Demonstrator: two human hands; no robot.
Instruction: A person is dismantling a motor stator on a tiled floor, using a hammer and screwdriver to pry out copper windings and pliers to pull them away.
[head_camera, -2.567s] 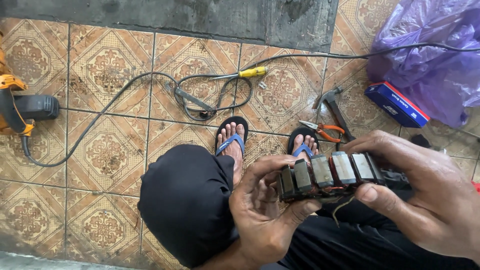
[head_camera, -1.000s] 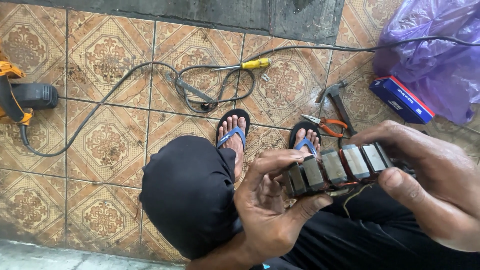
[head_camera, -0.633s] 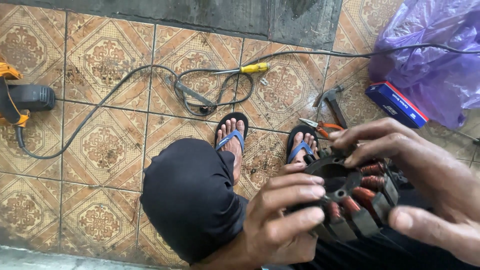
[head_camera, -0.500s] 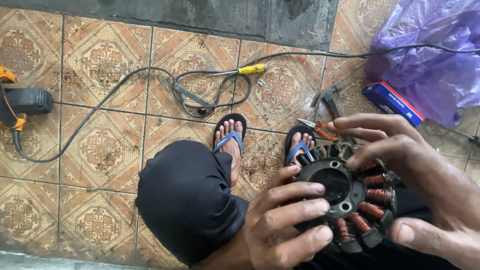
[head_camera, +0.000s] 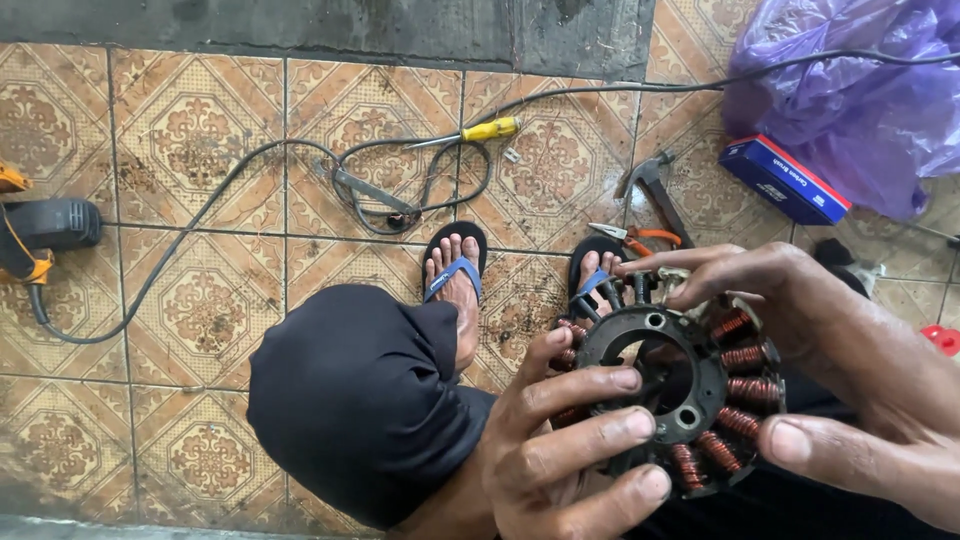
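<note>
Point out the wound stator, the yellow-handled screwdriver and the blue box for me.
wound stator (head_camera: 690, 345), head view, dark inner ring.
yellow-handled screwdriver (head_camera: 490, 129), head view, on its handle.
blue box (head_camera: 783, 180), head view, top face.

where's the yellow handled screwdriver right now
In the head view the yellow-handled screwdriver lies on the tiled floor near the top centre, beside the coiled black cable and beyond the sandalled feet, out of both hands' reach.

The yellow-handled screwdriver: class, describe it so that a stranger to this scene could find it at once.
Start at the dark wall strip along the top of the patterned tile floor. Just below it, above the sandalled feet, the screwdriver lies beside a looped black cable. Its bright yellow handle sets it apart from the orange-handled pliers further right.
</note>
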